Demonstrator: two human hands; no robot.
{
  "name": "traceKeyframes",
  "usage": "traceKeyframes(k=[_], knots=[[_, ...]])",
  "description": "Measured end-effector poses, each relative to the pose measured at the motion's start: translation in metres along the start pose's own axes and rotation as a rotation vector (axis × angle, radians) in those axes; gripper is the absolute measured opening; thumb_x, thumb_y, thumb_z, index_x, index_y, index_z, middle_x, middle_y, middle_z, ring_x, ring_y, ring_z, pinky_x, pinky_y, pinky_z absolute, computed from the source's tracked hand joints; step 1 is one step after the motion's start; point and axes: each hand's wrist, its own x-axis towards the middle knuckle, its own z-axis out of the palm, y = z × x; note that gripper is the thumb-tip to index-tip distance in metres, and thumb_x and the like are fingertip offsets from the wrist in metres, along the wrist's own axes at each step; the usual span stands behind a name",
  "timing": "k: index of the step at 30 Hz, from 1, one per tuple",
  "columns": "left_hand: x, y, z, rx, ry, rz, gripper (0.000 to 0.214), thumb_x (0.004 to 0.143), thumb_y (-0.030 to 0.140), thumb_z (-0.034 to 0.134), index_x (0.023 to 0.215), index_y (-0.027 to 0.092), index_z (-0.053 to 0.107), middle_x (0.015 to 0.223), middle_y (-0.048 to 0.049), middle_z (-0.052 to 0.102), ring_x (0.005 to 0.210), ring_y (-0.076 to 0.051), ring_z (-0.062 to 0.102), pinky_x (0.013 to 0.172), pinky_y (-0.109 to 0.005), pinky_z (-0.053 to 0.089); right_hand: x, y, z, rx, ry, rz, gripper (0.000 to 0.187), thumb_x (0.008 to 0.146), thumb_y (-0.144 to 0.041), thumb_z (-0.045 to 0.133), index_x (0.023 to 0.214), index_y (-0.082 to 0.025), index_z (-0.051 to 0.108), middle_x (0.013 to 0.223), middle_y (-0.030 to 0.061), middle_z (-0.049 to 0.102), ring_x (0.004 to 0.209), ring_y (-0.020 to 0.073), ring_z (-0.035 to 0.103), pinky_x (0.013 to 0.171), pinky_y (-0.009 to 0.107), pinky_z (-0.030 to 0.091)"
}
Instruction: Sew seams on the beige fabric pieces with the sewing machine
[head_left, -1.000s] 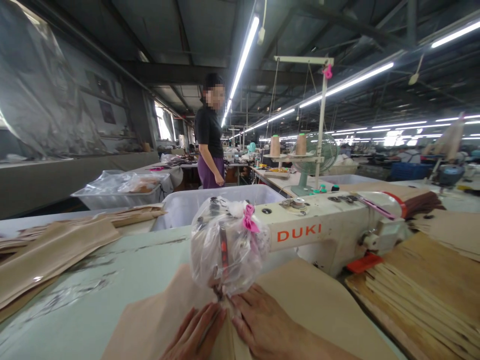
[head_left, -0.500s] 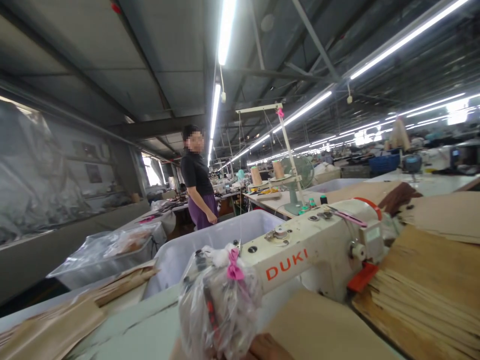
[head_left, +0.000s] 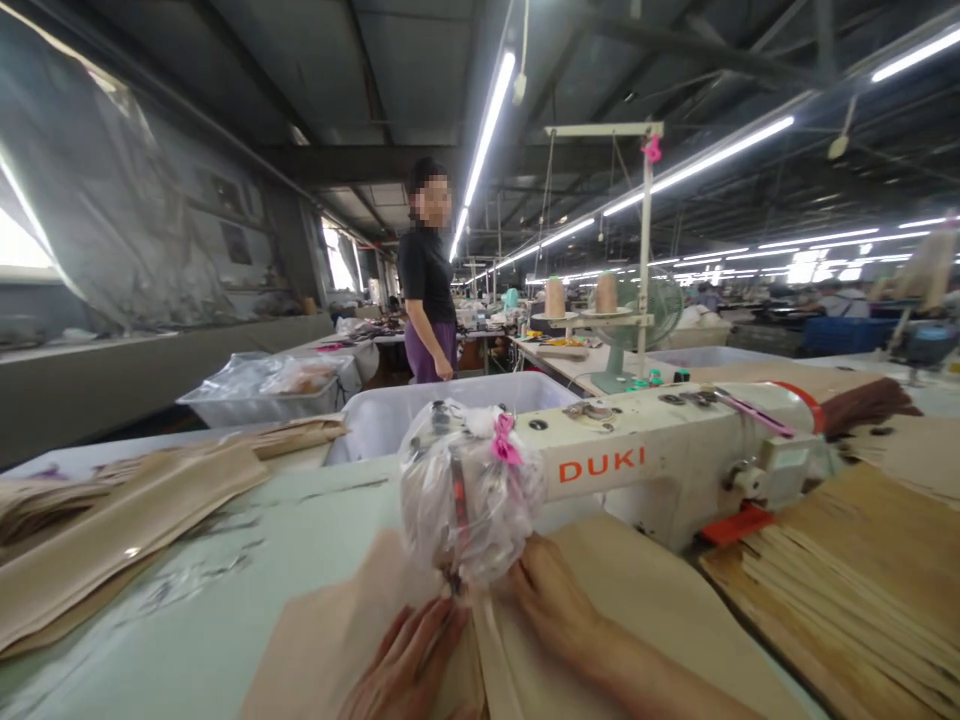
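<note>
A white DUKI sewing machine stands before me, its needle end wrapped in a clear plastic bag tied with a pink ribbon. Under the needle lies beige sheet material, with a narrow folded strip or seam running toward me. My left hand rests flat on the material just left of the needle, fingers stretched out. Right of the needle, my right hand holds the material with bent fingers; the bag partly hides its fingertips.
Beige pieces lie on the table at left. A stack of tan pieces sits at right. Behind the machine are a pale plastic bin, thread cones and a green fan. A person stands beyond the bin.
The view has tilted down and turned left, so the machine sits farther right and higher. Both hands, mostly out of sight before, now show beside the needle.
</note>
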Motion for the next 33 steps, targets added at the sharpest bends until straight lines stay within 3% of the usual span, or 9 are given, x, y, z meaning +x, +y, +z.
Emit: traceKeyframes(k=[3,7,21,33], knots=[[0.008,0.003,-0.018,0.058,0.009,0.0,0.066,0.083,0.052,0.067,0.137,0.018,0.052,0.123,-0.0064,0.07,0.106,-0.023,0.069,0.089,-0.03,0.058,0.002,0.0,-0.001,0.0,0.003,0.012,0.025,0.09,-0.018,0.035,0.069,-0.02,0.048,0.089,0.0117,0.066,0.085,0.0237,0.064,0.078,0.035,0.05],[0.015,0.009,-0.032,0.101,0.009,0.003,0.063,0.081,0.05,0.067,0.132,0.016,0.054,0.122,-0.0071,0.071,0.104,-0.023,0.069,0.086,-0.031,0.06,0.002,0.0,-0.002,-0.026,0.018,0.016,0.021,0.088,-0.017,0.036,0.072,-0.02,0.05,0.086,0.0115,0.065,0.085,0.0249,0.062,0.079,0.037,0.047],[0.016,0.008,-0.025,0.085,-0.005,0.012,0.073,0.075,0.054,0.074,0.134,0.017,0.053,0.124,-0.0065,0.069,0.109,-0.024,0.067,0.088,-0.032,0.06,0.0,0.007,0.0,-0.062,0.013,-0.031,0.022,0.091,-0.011,0.043,0.074,-0.018,0.056,0.08,0.0066,0.064,0.075,0.0198,0.057,0.073,0.03,0.044],[0.012,0.009,-0.023,0.074,0.007,-0.015,0.068,0.079,0.054,0.069,0.134,0.019,0.051,0.123,-0.007,0.069,0.107,-0.024,0.067,0.093,-0.033,0.056,-0.007,-0.004,-0.003,-0.157,-0.128,-0.043,0.011,0.091,-0.013,0.059,0.091,-0.02,0.068,0.104,0.006,0.067,0.106,0.024,0.058,0.097,0.038,0.042]])
